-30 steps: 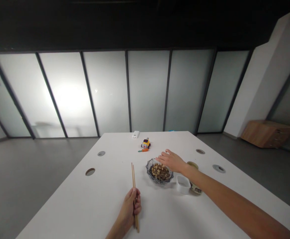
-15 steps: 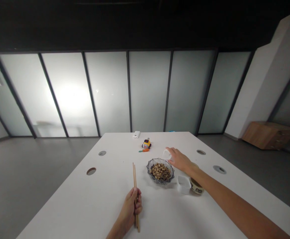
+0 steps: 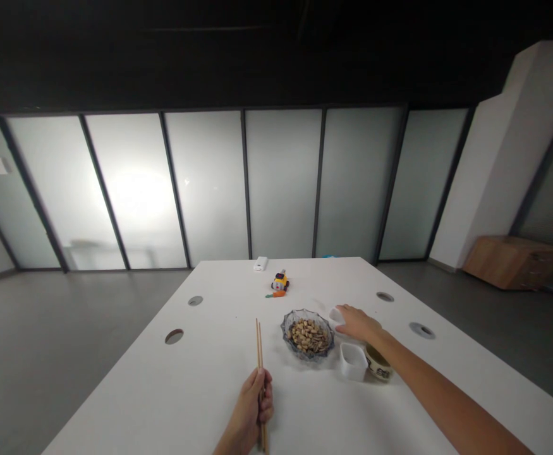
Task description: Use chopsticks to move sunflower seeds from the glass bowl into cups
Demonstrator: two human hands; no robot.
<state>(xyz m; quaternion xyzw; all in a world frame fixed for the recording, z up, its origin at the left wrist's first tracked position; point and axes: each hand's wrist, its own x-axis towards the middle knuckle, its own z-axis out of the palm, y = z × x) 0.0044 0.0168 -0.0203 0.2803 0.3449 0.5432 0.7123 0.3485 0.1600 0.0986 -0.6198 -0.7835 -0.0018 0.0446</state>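
A pair of wooden chopsticks (image 3: 259,344) stands in the closed grip of my left hand (image 3: 256,404), tips pointing away from me. My right hand (image 3: 358,323) has its fingers around a small white plastic container (image 3: 337,316), just right of the glass bowl. That scalloped glass bowl (image 3: 291,346) holds a heap of brown nuts and seeds (image 3: 308,335). Nearer to me sits a second white square container (image 3: 353,363), its inside not clearly visible. Beside it a roll of printed tape (image 3: 379,366) is partly covered by my right forearm.
Farther back on the white table (image 3: 210,379) are a yellow toy car (image 3: 280,281), an orange toy carrot (image 3: 279,294) and a white box-like device (image 3: 260,263). Round cable holes (image 3: 174,336) pierce the tabletop on both sides. A wooden cabinet (image 3: 508,262) stands at right.
My right hand has moved the small container from behind the bowl's right rim, rightward and nearer, down beside the other container. My left hand keeps the chopsticks. The view has tilted slightly upward.
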